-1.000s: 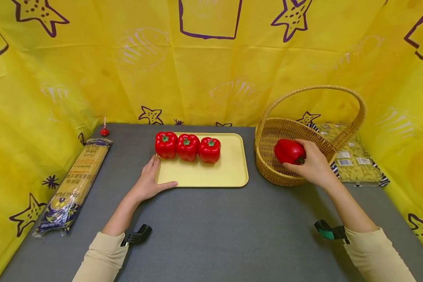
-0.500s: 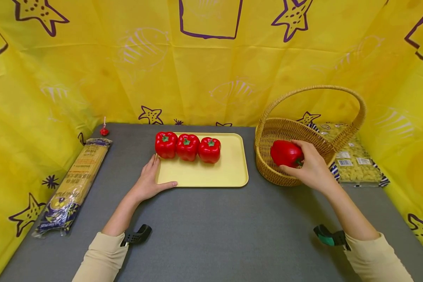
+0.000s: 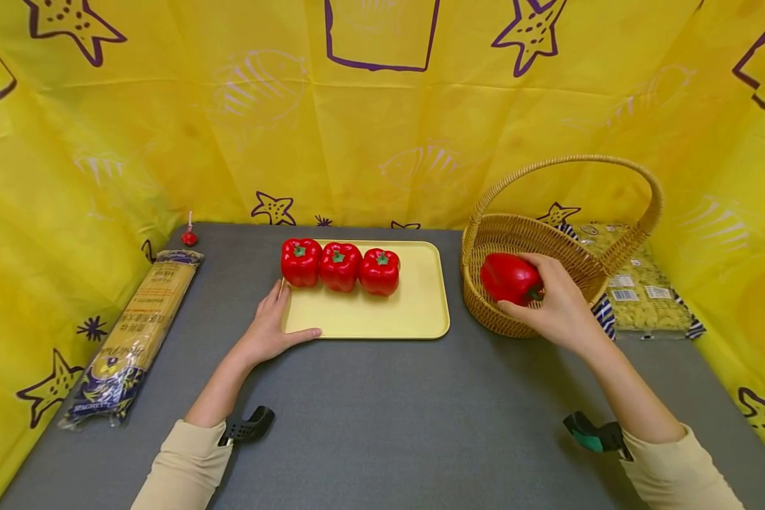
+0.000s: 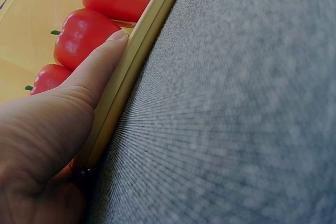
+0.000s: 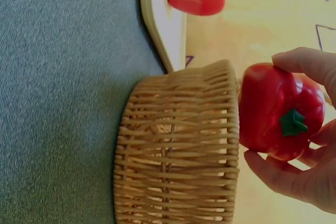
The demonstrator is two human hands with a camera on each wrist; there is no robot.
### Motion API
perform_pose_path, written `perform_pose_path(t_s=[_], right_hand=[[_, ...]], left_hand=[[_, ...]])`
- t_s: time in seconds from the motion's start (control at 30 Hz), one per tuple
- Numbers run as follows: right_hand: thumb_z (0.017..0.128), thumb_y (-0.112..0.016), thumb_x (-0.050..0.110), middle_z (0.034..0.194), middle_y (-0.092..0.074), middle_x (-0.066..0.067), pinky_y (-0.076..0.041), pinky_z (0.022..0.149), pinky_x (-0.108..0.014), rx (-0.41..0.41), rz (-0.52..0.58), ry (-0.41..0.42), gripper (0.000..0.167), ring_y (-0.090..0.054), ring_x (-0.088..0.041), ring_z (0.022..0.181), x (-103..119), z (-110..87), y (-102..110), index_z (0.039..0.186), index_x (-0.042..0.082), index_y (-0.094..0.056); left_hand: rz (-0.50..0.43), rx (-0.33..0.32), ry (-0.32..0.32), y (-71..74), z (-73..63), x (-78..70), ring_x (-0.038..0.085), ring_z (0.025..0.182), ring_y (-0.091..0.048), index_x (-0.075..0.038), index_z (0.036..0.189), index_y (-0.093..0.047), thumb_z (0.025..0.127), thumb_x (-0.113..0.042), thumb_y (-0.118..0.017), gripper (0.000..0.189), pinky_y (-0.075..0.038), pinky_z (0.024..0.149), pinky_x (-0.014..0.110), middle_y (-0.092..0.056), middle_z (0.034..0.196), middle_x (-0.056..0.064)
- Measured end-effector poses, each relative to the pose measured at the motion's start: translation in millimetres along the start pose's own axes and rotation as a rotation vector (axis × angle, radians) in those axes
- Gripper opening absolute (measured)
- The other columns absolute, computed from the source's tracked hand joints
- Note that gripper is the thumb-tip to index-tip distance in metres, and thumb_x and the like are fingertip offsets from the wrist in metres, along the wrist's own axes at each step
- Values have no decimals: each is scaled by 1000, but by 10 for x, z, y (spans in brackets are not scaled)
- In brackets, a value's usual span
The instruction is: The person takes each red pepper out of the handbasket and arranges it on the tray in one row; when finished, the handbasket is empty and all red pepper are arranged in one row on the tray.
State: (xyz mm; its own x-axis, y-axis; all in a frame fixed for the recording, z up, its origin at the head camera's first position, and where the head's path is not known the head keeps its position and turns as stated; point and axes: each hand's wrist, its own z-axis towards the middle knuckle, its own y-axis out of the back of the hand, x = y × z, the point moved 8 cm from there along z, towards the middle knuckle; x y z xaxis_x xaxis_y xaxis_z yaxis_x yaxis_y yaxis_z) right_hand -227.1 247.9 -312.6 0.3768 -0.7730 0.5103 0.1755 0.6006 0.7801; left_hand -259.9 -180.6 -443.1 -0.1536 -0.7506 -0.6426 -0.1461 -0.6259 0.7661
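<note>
My left hand (image 3: 269, 333) rests at the near left corner of a yellow tray (image 3: 421, 297), thumb along the front edge and fingers along the left side. Three glossy red bell peppers (image 3: 340, 266) with green stems stand in a row toward the tray's back left. To the right, my right hand (image 3: 557, 304) holds another red bell pepper (image 3: 510, 278) between thumb and fingers, its stem toward the palm. In the right wrist view that pepper (image 5: 268, 111) is above the rim of a wicker basket (image 5: 178, 150). No other pepper shows inside the basket.
The basket's tall handle (image 3: 567, 157) arches behind the right hand. Bagged pasta (image 3: 644, 283) lies right of the basket. A spaghetti pack (image 3: 134, 326) lies along the table's left side, with a small red object (image 3: 189, 237) behind it. Yellow patterned cloth surrounds the grey table.
My right hand has shifted slightly left with the pepper, which moves over the basket toward its left side. The left hand, tray and three peppers stay in place.
</note>
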Motion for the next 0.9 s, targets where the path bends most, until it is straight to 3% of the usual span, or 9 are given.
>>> perform_pose_path(t_s=[0.47, 0.9], right_hand=[[74, -84, 19, 132, -49, -17, -50, 81, -53, 10, 7, 62, 71, -51, -33, 111, 206, 17, -74, 136, 8, -51], [74, -84, 17, 135, -47, -12, -53, 85, -51, 109, 74, 131, 73, -53, -30, 113, 423, 114, -298, 137, 8, -49]], left_hand=[[1, -4, -2, -3, 5, 6, 50, 141, -6, -4, 156, -5, 79, -47, -78, 115, -15, 107, 68, 0, 159, 26], [-4, -3, 0, -2, -3, 3, 50, 141, -6, -3, 156, -7, 79, -47, -78, 114, -15, 107, 68, 0, 159, 27]])
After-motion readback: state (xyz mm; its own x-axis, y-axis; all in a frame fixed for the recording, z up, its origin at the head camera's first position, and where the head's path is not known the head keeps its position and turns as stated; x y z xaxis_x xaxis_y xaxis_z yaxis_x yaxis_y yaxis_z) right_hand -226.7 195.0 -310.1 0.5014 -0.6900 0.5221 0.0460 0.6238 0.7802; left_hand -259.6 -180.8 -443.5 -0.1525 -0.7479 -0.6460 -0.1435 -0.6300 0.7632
